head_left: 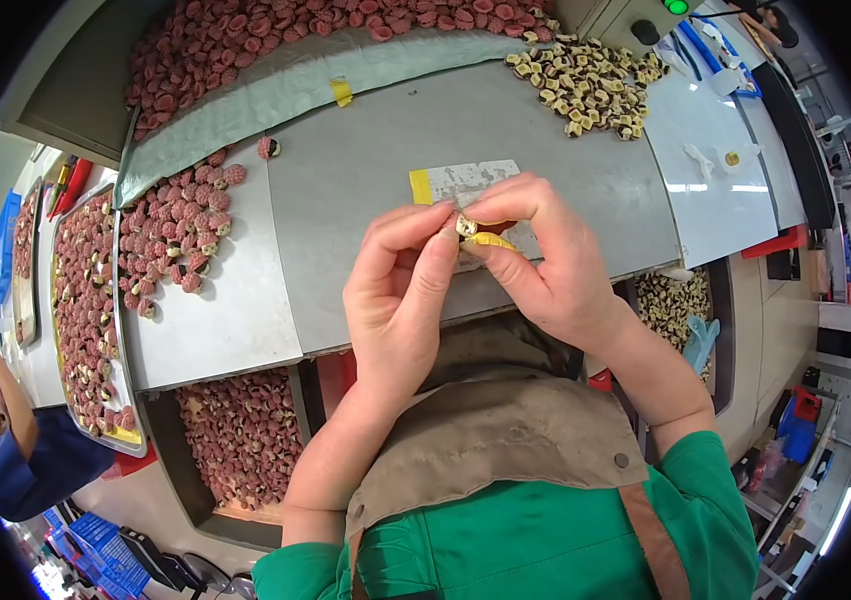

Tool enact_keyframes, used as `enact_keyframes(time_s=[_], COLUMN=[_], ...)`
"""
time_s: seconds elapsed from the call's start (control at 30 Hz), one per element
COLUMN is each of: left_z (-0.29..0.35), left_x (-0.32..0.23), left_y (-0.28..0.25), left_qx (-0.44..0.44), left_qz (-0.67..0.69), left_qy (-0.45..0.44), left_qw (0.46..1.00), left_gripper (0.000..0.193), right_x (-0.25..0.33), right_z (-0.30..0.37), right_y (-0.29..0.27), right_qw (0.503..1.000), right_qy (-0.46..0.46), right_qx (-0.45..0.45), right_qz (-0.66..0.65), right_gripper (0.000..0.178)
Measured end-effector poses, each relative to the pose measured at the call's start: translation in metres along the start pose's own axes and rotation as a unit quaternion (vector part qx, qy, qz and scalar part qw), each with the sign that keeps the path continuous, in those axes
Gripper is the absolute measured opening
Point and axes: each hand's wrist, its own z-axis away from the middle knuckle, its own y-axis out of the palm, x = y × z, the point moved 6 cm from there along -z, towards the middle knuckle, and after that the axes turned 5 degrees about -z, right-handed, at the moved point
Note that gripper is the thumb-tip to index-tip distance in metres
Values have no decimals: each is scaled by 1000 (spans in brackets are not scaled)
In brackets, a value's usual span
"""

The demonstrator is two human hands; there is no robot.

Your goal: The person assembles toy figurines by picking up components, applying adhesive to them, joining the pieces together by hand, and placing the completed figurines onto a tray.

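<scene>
Above the work table, my left hand [395,280] and my right hand [550,250] meet, fingertips almost touching. Between the tips of my left thumb and fingers is a small cream-and-black piece [466,227]. My right thumb and fingers close around a curved yellow piece [492,240] with dark red showing beside it; its exact kind is partly hidden by the fingers. Under my hands lies a scuffed pale plate [470,177] with yellow tape at its left end. Similar cream-and-black pieces [595,85] form a heap at the back right.
Pink raspberry-shaped shells [345,20] are heaped behind a pale green cloth [255,85]. Raspberry-shaped pieces [180,220] spread over the table's left side. Open drawers below hold raspberry-shaped pieces [240,435] and cream-and-black pieces [667,310]. Another person's arm [10,390] shows far left.
</scene>
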Motion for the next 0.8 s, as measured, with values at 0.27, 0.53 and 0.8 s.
enact_keyframes(time_s=[0.27,0.53,0.8], left_z=[-5,3,1], left_x=[1,-3,3], left_y=[8,16,18], left_qx=[41,34,45], left_qz=[138,30,8], left_qy=[-174,-99,-104], left_qw=[974,994,994], left_gripper=[40,65,56], right_x=[0,-7,-4], right_z=[-11,-9,-8], right_y=[-13,-7,-7], right_qw=[999,998,996], right_qy=[-16,-27,-63], right_qx=[7,50,25], right_qz=[49,19,60], right_gripper=[31,24,28])
